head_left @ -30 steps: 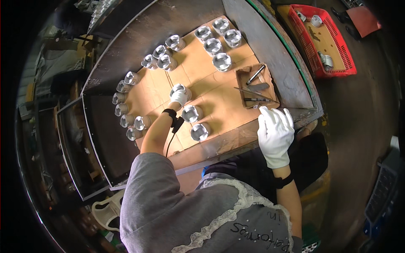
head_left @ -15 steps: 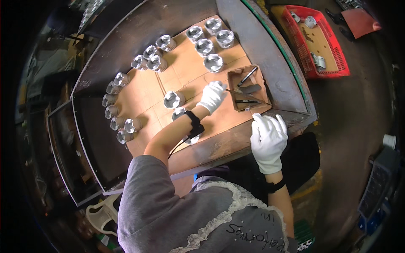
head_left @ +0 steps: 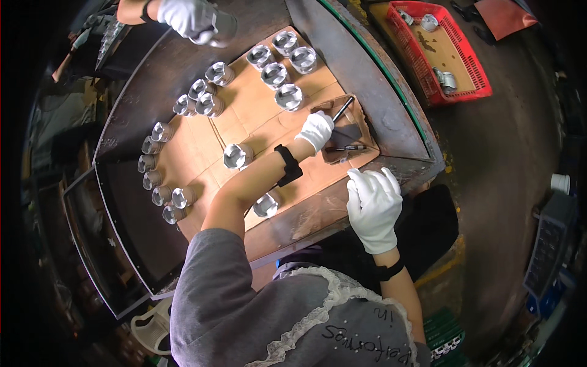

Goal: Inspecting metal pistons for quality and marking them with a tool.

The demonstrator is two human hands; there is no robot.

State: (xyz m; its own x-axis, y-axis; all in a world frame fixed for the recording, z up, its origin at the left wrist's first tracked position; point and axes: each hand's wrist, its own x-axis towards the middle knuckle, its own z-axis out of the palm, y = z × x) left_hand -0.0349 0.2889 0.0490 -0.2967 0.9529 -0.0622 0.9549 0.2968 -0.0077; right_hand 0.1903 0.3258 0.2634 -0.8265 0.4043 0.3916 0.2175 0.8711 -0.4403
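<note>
My left hand, in a white glove, is over the near-left edge of a small cardboard box. Its fingers are bent together at the lower end of a black marker pen; what they grip, if anything, is hidden. Inside the box lie a dark flat piece and another pen. My right hand, also gloved, hovers near the bench's front edge, fingers loosely bent and apart, with nothing visible in them. A metal piston stands left of my left forearm, another below it.
Several pistons stand on the cardboard sheet towards the back, others along the left. A co-worker's gloved hand holds a blurred grey cylindrical part at the far left. Right of the metal-walled bench is a red crate with several pistons.
My left hand has moved to the box's edge and the pen. A co-worker's hand with a grey part has come in at the top. The whole view has shifted; my right hand keeps its pose.
</note>
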